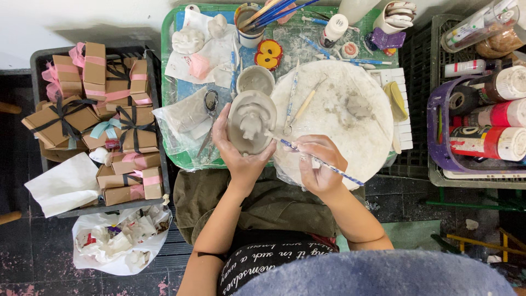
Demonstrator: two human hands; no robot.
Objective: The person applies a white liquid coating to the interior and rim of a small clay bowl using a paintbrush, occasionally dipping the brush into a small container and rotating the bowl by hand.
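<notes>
Left grip [241, 156] is cradling a grey clay piece [251, 121] over the green tray [170, 66] on the worktop; right grip [320, 164] is pinching a blue-speckled brush [318, 161] against it. Ribboned brown gift boxes [98, 109] are filling a dark crate at left; a cup [249, 33] is holding brushes.

The oval grey clay piece [251, 121] looks wet, smooth and matt. The round white board [339, 118] is chalky and clay-smeared. The brown gift boxes [104, 118] are matt cardboard with satin ribbons. The green tray [167, 66] is glossy plastic.
</notes>
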